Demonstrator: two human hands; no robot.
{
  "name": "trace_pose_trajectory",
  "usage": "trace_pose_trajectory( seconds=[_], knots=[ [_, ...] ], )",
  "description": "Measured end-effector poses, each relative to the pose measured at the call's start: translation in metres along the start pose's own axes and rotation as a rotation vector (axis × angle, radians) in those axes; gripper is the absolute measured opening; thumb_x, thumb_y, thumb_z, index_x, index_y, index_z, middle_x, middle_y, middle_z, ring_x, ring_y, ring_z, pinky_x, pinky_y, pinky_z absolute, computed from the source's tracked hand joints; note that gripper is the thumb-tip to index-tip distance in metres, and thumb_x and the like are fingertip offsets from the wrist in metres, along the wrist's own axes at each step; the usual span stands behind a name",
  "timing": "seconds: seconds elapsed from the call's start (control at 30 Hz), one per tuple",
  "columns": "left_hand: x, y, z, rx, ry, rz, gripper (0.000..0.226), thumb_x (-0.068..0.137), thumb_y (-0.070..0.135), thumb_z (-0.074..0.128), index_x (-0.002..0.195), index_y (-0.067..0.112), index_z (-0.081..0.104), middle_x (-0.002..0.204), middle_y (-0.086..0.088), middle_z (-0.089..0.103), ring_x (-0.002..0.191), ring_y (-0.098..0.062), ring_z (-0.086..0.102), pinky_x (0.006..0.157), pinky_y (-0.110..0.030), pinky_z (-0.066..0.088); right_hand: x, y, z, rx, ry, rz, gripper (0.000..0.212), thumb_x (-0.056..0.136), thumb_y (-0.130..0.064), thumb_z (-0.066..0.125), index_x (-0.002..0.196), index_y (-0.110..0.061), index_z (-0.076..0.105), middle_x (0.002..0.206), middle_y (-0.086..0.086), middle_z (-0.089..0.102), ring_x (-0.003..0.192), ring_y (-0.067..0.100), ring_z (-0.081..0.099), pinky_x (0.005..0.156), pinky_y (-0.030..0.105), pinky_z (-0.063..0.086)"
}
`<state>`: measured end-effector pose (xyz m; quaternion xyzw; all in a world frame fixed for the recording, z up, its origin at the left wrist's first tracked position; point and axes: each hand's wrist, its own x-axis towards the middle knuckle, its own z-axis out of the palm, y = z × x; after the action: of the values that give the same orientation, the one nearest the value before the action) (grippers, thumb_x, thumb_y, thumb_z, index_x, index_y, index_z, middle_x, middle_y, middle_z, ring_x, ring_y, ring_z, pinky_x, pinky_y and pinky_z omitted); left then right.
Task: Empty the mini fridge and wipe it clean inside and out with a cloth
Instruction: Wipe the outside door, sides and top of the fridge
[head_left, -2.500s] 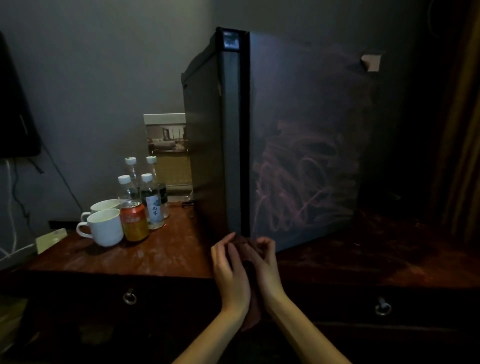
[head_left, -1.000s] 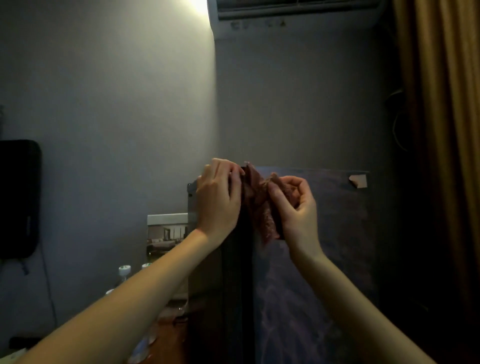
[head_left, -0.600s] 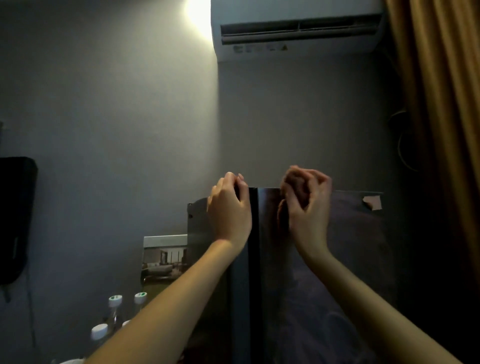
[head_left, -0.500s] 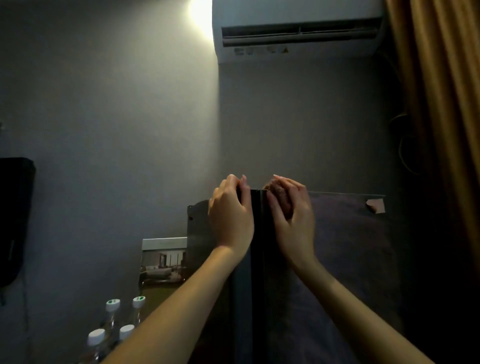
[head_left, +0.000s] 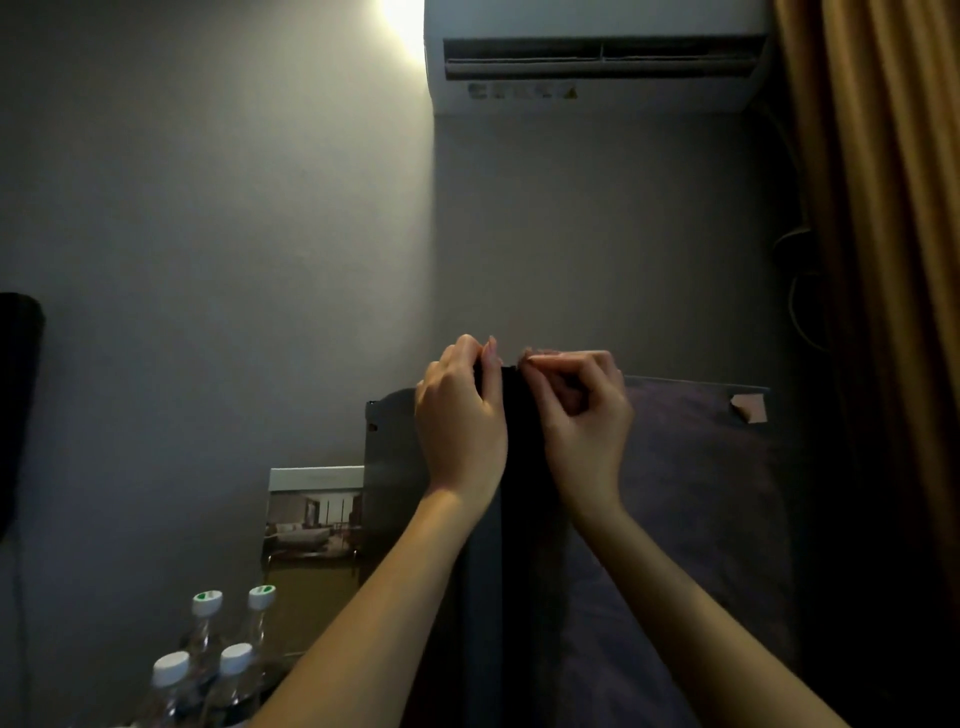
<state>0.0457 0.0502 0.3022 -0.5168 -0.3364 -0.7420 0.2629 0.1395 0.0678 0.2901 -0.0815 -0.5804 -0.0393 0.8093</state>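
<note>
The dark mini fridge (head_left: 701, 493) stands shut, with its front corner facing me and its door to the right. My left hand (head_left: 460, 421) grips the fridge's top edge at that corner, fingers curled over it. Just to the right, my right hand (head_left: 587, 421) holds a bunched reddish cloth (head_left: 527, 355) against the top edge of the door. Most of the cloth is hidden inside my curled fingers.
Several capped water bottles (head_left: 208, 649) stand at the lower left beside the fridge, with a picture card (head_left: 311, 514) leaning on the wall behind them. A piece of tape (head_left: 750, 408) sticks to the door's upper right. An air conditioner (head_left: 597, 57) hangs above, and a curtain (head_left: 883, 260) hangs on the right.
Both hands rose with the cloth from the bottom of the fridge's front corner to its top. In the last half second the right hand shifted slightly right along the top edge.
</note>
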Motion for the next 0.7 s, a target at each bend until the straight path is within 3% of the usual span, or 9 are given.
trace_pose_trajectory(
  seconds=[0.13,0.23,0.33,0.5,0.57,0.7],
  knots=[
    [0.0,0.001,0.0,-0.023,-0.011,-0.012,0.032,0.102,0.026,0.045,0.071,0.017,0.043,0.069,0.002,0.053,0.066,-0.012,0.047,0.058,-0.021,0.021,-0.016,0.011,-0.023,-0.09,-0.106,-0.099,0.011,0.081,-0.01,0.075,0.086,-0.018,0.072,0.09,-0.004,0.062,0.092,0.018,0.058,0.08,0.038,0.048],
    [-0.001,0.002,0.0,-0.017,-0.01,-0.017,0.031,0.102,0.026,0.045,0.072,0.017,0.046,0.071,0.0,0.057,0.068,-0.011,0.047,0.058,-0.02,0.026,-0.006,0.017,-0.023,-0.039,0.0,0.022,0.014,0.081,-0.012,0.074,0.085,-0.025,0.071,0.09,-0.008,0.063,0.092,0.019,0.061,0.082,0.048,0.05],
    [0.0,0.002,0.0,0.0,-0.011,-0.019,0.031,0.101,0.027,0.045,0.072,0.017,0.044,0.07,0.004,0.053,0.068,-0.009,0.044,0.058,-0.018,0.026,0.005,0.01,-0.007,0.03,0.037,0.074,0.01,0.081,-0.01,0.073,0.087,-0.019,0.074,0.092,-0.006,0.066,0.093,0.021,0.064,0.084,0.048,0.052],
    [-0.001,0.001,-0.001,0.006,-0.033,-0.019,0.03,0.102,0.027,0.044,0.074,0.016,0.045,0.072,0.004,0.053,0.069,-0.008,0.044,0.059,-0.015,0.03,-0.019,0.005,-0.014,-0.083,-0.099,-0.081,0.009,0.082,-0.012,0.075,0.091,-0.015,0.075,0.096,-0.003,0.063,0.098,0.017,0.057,0.084,0.035,0.048],
    [-0.002,0.002,-0.001,0.022,-0.032,-0.019,0.029,0.102,0.027,0.044,0.076,0.014,0.047,0.075,0.002,0.056,0.071,-0.009,0.045,0.059,-0.019,0.025,-0.026,0.013,-0.026,-0.086,-0.131,-0.088,0.01,0.082,-0.012,0.076,0.091,-0.014,0.074,0.097,-0.001,0.059,0.097,0.019,0.057,0.084,0.039,0.049],
    [-0.004,0.004,-0.001,0.053,-0.031,-0.033,0.029,0.102,0.028,0.042,0.08,0.012,0.053,0.078,-0.001,0.059,0.074,-0.014,0.05,0.065,-0.025,0.027,-0.004,0.026,-0.026,-0.003,0.045,0.096,0.004,0.082,-0.011,0.076,0.085,-0.012,0.074,0.092,0.002,0.058,0.091,0.016,0.062,0.084,0.048,0.052]
  ],
)
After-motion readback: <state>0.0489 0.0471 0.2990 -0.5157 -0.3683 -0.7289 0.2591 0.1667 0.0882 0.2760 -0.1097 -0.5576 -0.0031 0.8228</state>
